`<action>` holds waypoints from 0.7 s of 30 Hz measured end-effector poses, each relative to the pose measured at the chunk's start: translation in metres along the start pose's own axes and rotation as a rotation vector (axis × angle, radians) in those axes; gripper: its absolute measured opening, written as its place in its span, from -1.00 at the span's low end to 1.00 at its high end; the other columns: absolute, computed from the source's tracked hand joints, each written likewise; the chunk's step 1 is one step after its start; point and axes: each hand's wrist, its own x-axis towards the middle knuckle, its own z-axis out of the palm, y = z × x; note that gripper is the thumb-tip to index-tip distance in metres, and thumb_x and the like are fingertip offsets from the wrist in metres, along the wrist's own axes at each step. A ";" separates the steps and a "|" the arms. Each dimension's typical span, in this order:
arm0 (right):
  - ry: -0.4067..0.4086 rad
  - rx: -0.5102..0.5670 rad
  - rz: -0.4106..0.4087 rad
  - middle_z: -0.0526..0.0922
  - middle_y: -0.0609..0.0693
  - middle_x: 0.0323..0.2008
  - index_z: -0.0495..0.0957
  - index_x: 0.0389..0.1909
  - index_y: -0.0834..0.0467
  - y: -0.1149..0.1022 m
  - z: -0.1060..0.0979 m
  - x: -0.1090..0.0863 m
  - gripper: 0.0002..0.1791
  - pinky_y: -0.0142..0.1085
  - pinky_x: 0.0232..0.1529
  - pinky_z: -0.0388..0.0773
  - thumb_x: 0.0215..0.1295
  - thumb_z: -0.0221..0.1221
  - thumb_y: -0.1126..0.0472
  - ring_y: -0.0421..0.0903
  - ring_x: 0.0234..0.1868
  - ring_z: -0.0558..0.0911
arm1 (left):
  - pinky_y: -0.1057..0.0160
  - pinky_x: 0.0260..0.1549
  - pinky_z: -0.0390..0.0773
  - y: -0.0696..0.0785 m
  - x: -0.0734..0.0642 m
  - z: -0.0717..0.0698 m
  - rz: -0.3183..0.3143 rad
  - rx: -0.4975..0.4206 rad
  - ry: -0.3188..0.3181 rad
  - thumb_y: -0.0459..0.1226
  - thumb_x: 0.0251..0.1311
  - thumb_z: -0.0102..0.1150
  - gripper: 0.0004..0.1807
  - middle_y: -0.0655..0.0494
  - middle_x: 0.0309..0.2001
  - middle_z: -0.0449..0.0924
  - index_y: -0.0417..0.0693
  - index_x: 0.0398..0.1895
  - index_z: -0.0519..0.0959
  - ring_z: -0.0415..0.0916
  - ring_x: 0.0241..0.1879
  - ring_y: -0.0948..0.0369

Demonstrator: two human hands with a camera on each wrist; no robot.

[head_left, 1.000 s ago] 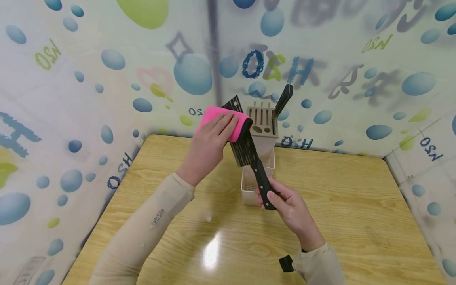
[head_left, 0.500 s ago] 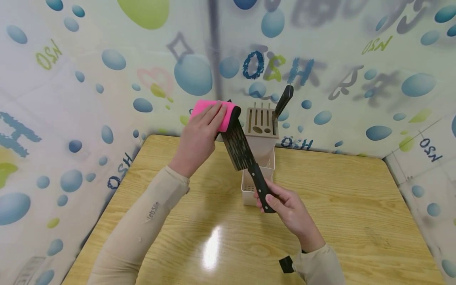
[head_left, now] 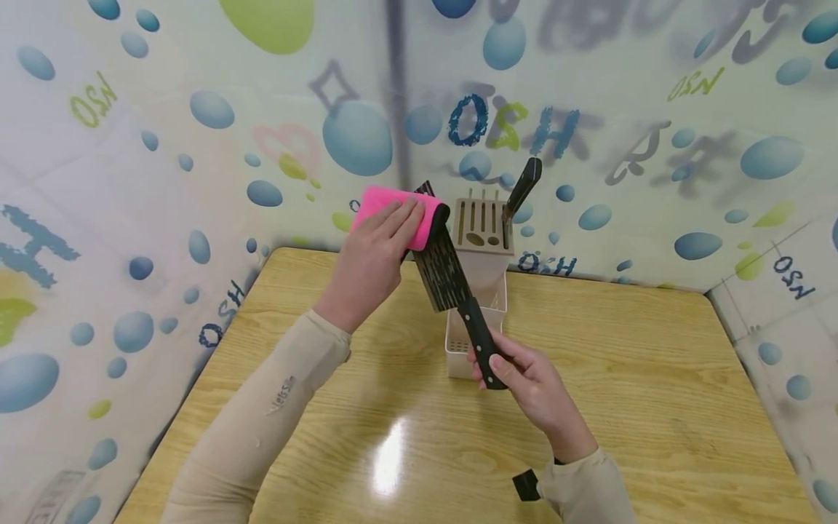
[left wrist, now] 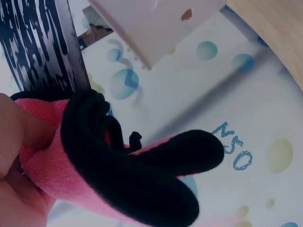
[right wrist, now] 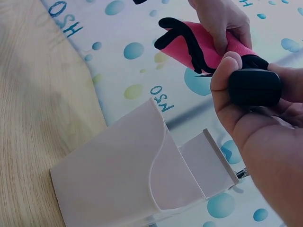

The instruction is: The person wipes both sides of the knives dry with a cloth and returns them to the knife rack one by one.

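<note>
My right hand (head_left: 533, 382) grips the black riveted handle of a cleaver (head_left: 441, 273), held up at a slant above the table. Its dark, streaked blade points up and away to the left. My left hand (head_left: 369, 269) holds a folded pink cloth (head_left: 393, 211) with black edging around the blade near its far end. A blade corner sticks out past the cloth in the head view. In the left wrist view, the streaked blade (left wrist: 40, 45) runs into the cloth (left wrist: 52, 163), pinched by the thumb. The handle's butt end (right wrist: 255, 87) shows in the right wrist view.
Behind the cleaver, a pale knife holder (head_left: 481, 266) with a slotted beige top and lower bins stands on the wooden table (head_left: 622, 364). One black-handled knife (head_left: 524, 185) sits in its right slot. Patterned walls (head_left: 589, 109) close off the back and sides.
My left hand and the cloth slid up-left toward the blade's far end, then came slightly back down-right. The cleaver tipped a little with them; my right hand kept its grip.
</note>
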 end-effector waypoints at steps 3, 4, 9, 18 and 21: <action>0.012 0.001 0.009 0.59 0.22 0.02 0.17 0.54 0.41 0.000 0.001 0.001 -0.47 -0.27 -0.11 0.76 0.65 -0.12 0.35 -0.15 -0.10 0.66 | 0.06 0.44 0.40 0.003 -0.001 0.001 0.005 0.009 -0.002 -0.55 0.35 0.08 -0.42 -0.16 0.40 0.48 -0.25 0.45 0.43 0.49 0.35 -0.06; 0.015 0.000 0.010 0.59 0.23 0.02 0.17 0.54 0.41 0.000 0.001 0.001 -0.47 -0.27 -0.11 0.75 0.65 -0.12 0.35 -0.15 -0.11 0.66 | 0.07 0.44 0.39 0.003 -0.001 0.001 0.005 0.010 -0.003 -0.55 0.35 0.09 -0.42 -0.15 0.40 0.48 -0.24 0.45 0.43 0.49 0.35 -0.05; 0.029 0.020 0.017 0.60 0.18 0.01 0.14 0.55 0.40 -0.001 0.002 0.002 -0.46 -0.28 -0.11 0.75 0.66 -0.12 0.32 -0.09 -0.11 0.65 | 0.09 0.45 0.37 0.009 -0.003 0.005 0.024 0.015 -0.023 -0.52 0.36 0.13 -0.44 -0.12 0.40 0.49 -0.23 0.44 0.46 0.48 0.37 -0.02; 0.075 0.030 0.003 0.59 0.19 0.00 0.15 0.55 0.41 0.001 0.003 0.003 -0.46 -0.30 -0.10 0.74 0.66 -0.11 0.32 -0.14 -0.13 0.64 | 0.11 0.44 0.39 0.020 -0.009 0.012 0.069 0.065 -0.049 -0.50 0.35 0.14 -0.44 -0.08 0.40 0.49 -0.21 0.43 0.46 0.47 0.39 0.00; 0.096 0.038 0.010 0.59 0.20 0.01 0.14 0.55 0.41 0.001 0.003 0.003 -0.45 -0.30 -0.10 0.75 0.67 -0.11 0.30 -0.16 -0.12 0.65 | 0.12 0.44 0.39 0.024 -0.010 0.015 0.080 0.074 -0.056 -0.50 0.35 0.12 -0.43 -0.06 0.41 0.48 -0.20 0.44 0.46 0.46 0.39 0.01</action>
